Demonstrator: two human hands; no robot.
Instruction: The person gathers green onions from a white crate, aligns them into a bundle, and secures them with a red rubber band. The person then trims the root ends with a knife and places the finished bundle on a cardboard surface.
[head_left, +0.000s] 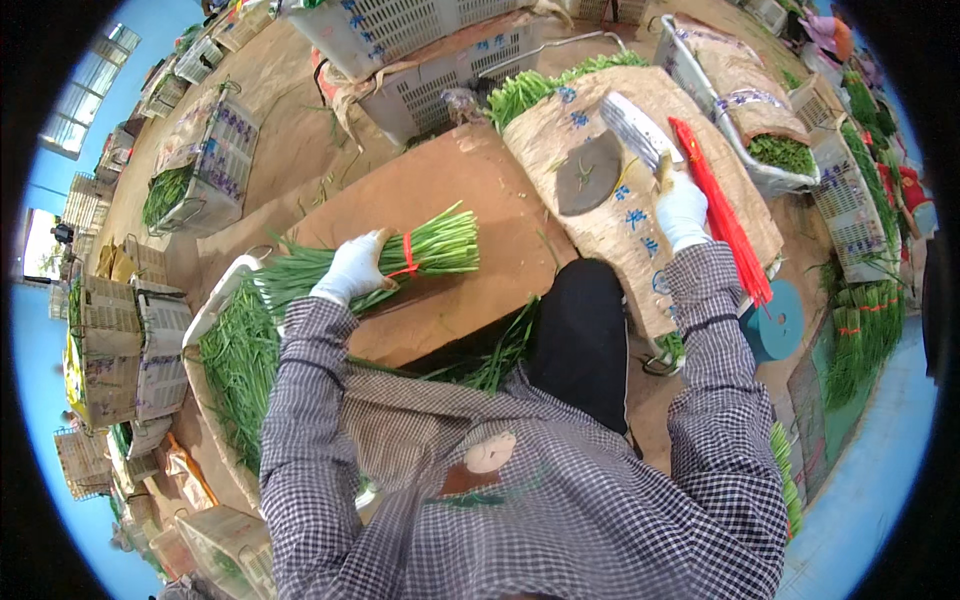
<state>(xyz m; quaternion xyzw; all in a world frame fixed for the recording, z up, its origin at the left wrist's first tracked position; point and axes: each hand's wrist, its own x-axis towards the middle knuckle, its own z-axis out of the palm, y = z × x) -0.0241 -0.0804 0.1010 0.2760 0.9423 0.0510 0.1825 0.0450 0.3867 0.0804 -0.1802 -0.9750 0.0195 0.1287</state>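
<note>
My left hand (352, 266), in a white glove with stained fingertips, grips a bundle of green chive-like stalks (442, 244) low over a brown board (420, 187). A red tie (409, 253) goes around the bundle. Its pale cut ends point right, its leaves left. In my right hand (681, 202), also gloved, is the handle of a broad-bladed knife (634, 124). The blade points away from me over a woven sack (540, 142). Beside that hand lies a long bunch of red ties (720, 202). A flat dark grey piece (589, 172) rests on the sack.
At my left stands a white basket (196, 330) heaped with loose green leaves (240, 367). Stacked plastic crates (427, 90) rise beyond the board. A teal round object (776, 321) is by my right forearm. Tied green bundles (862, 337) stand at far right.
</note>
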